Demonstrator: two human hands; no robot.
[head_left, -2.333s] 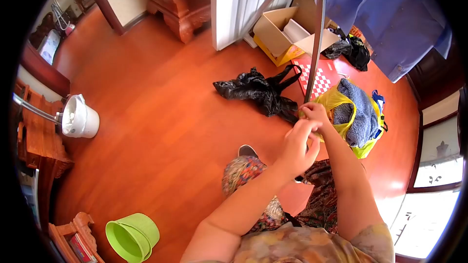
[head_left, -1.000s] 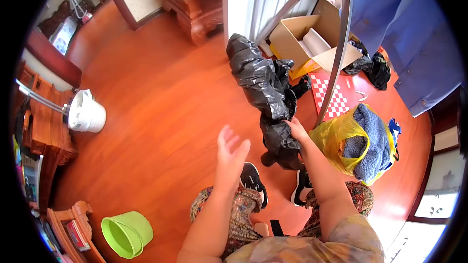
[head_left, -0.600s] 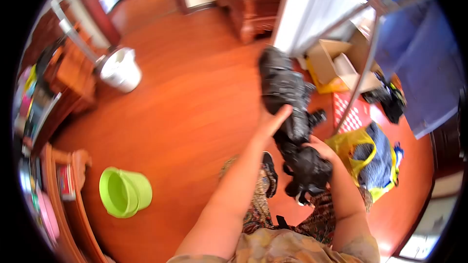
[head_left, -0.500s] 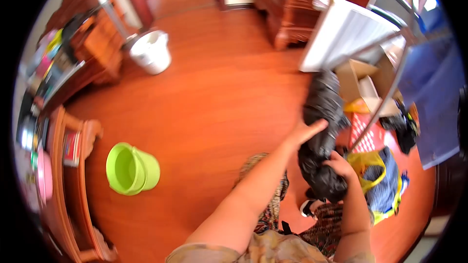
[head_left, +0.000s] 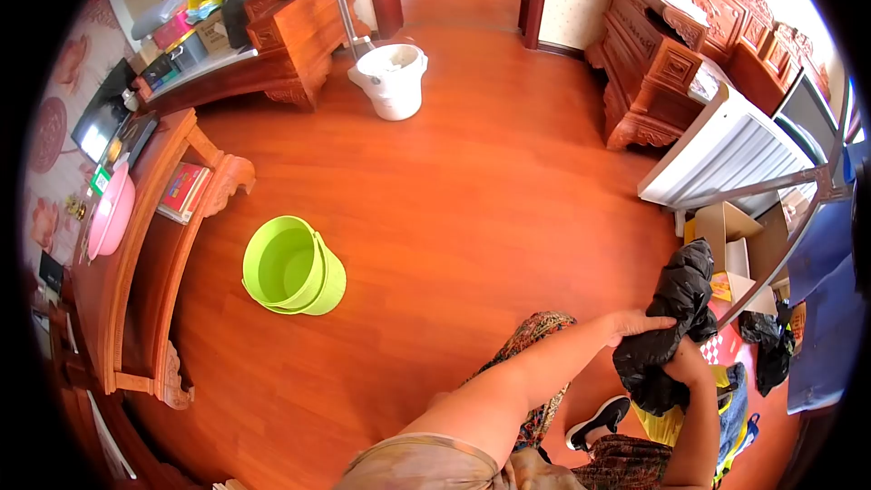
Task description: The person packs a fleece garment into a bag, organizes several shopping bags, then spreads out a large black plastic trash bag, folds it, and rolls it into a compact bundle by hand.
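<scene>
A bulging black plastic bag (head_left: 655,354) is held up at the lower right, between both hands. My left hand (head_left: 635,325) presses on its upper left side, thumb and fingers against the plastic. My right hand (head_left: 688,363) grips the bag from its lower right side, fingers partly hidden by the folds. Just behind and below my right hand, a yellow bag (head_left: 660,425) with blue-grey fabric (head_left: 733,408) in it stands on the floor. A black shoe (head_left: 601,423) shows below the black bag.
A green bucket (head_left: 295,265) stands left of centre, and a white bucket (head_left: 394,82) farther back. A cardboard box (head_left: 726,236), a metal frame (head_left: 789,249) and a white ribbed panel (head_left: 735,150) are at the right. A wooden stand (head_left: 150,272) is at the left.
The black bag was lifted off the floor and now is in both hands. My left hand has come from open in the air onto the bag. The view has swung left.
</scene>
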